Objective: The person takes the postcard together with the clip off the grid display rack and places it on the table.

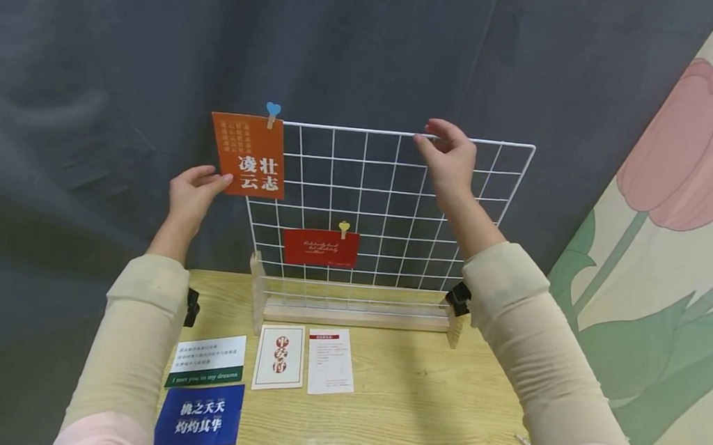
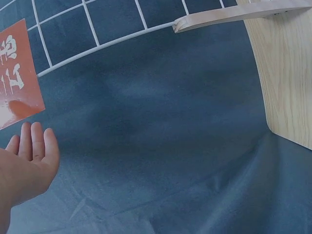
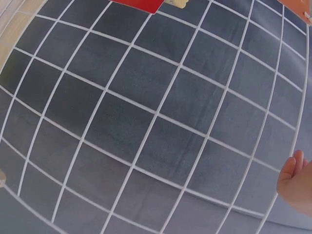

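An orange card (image 1: 250,157) with white characters hangs at the upper left corner of a white wire grid (image 1: 362,188), under a clothespin with a blue heart (image 1: 272,110). Beside the card's lower left edge is my left hand (image 1: 192,192), its thumb tip overlapping the card in the head view. In the left wrist view its fingers (image 2: 38,141) extend straight, just off the card's corner. My right hand (image 1: 452,160) holds the grid's top bar toward the right, with curled fingers (image 3: 288,168) at the bar in the right wrist view.
A red card (image 1: 320,248) hangs lower on the grid from a yellow-heart clothespin (image 1: 343,227). The grid stands in a wooden base (image 1: 355,317). On the table lie a green-and-white card (image 1: 207,361), a blue card (image 1: 198,417) and two white cards (image 1: 279,357). A dark curtain hangs behind.
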The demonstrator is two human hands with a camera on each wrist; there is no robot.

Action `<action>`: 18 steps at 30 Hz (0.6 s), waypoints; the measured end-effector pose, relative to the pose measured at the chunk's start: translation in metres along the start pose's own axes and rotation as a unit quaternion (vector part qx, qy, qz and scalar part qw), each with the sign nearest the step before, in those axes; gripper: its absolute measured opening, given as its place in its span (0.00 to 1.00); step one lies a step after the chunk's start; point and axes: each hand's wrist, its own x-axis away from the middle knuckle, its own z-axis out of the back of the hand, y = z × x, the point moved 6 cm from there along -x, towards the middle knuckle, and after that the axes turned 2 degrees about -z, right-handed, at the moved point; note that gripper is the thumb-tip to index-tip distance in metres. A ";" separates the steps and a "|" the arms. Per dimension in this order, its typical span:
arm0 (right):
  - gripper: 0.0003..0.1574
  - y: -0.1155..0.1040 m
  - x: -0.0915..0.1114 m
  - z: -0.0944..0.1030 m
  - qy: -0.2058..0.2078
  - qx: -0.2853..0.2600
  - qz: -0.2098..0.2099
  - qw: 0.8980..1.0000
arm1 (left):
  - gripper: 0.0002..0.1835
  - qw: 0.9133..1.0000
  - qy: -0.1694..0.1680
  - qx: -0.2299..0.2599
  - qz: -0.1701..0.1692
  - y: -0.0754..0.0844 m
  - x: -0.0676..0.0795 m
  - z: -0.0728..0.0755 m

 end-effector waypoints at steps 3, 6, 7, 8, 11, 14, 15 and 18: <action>0.20 -0.002 0.001 -0.007 -0.009 -0.001 0.002 1.000 | 0.32 1.000 0.005 -0.028 0.000 -0.001 -0.002 0.002; 0.20 -0.004 0.001 -0.017 -0.022 0.004 0.008 1.000 | 0.30 1.000 -0.010 -0.005 0.002 0.005 0.000 0.001; 0.20 -0.005 0.001 -0.020 -0.025 0.006 0.011 1.000 | 0.31 1.000 -0.004 -0.026 0.011 0.011 0.005 0.000; 0.21 -0.005 0.001 -0.023 -0.029 0.007 0.012 0.999 | 0.31 1.000 -0.005 -0.022 0.015 0.012 0.005 0.000; 0.21 -0.007 0.001 -0.034 -0.038 0.014 0.012 0.999 | 0.30 1.000 -0.011 -0.007 0.002 0.023 0.013 -0.004; 0.21 -0.007 0.003 -0.044 -0.048 0.021 0.011 0.999 | 0.31 0.998 0.009 -0.053 0.010 0.050 0.033 -0.013; 0.21 -0.007 0.003 -0.047 -0.051 0.024 0.011 0.998 | 0.31 0.998 0.012 -0.062 0.006 0.059 0.040 -0.016; 0.21 -0.009 0.004 -0.056 -0.062 0.028 0.012 0.998 | 0.32 0.995 0.021 -0.094 0.020 0.078 0.055 -0.021</action>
